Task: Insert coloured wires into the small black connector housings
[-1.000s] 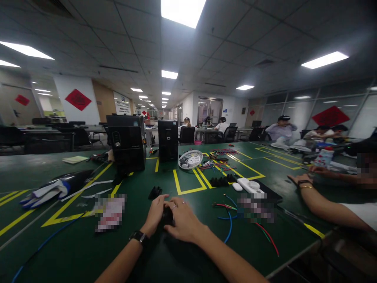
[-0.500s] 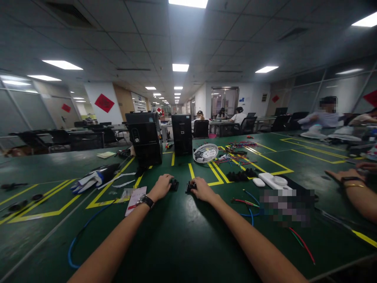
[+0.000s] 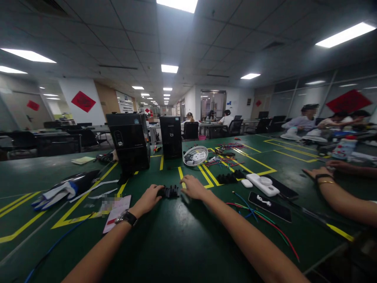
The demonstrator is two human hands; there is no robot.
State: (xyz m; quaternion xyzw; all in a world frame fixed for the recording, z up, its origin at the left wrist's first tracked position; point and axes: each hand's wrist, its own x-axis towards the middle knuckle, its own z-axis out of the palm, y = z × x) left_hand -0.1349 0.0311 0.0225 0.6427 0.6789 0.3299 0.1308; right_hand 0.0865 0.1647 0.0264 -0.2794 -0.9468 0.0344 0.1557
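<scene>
Small black plastic pieces [image 3: 171,191] with upright prongs stand side by side in a short row on the green table [image 3: 182,247]. My left hand [image 3: 150,198], with a watch on its wrist, has its fingers curled around the left end of that row. Just off the row's right end is my right hand [image 3: 194,187], its fingers apart and nothing in them. What the left fingertips cover is partly hidden.
Black computer cases [image 3: 129,143] stand at the back left. A white basket [image 3: 195,156], more black pieces [image 3: 231,177], loose wires [image 3: 262,214], and phones [image 3: 272,206] lie to the right. Gloves [image 3: 57,194] lie left. A co-worker's arm [image 3: 338,192] rests at the right edge.
My hands first met around a black piece, then were apart with a piece at each. Now the pieces stand together and my right hand has let go. The camera view turned and swung back.
</scene>
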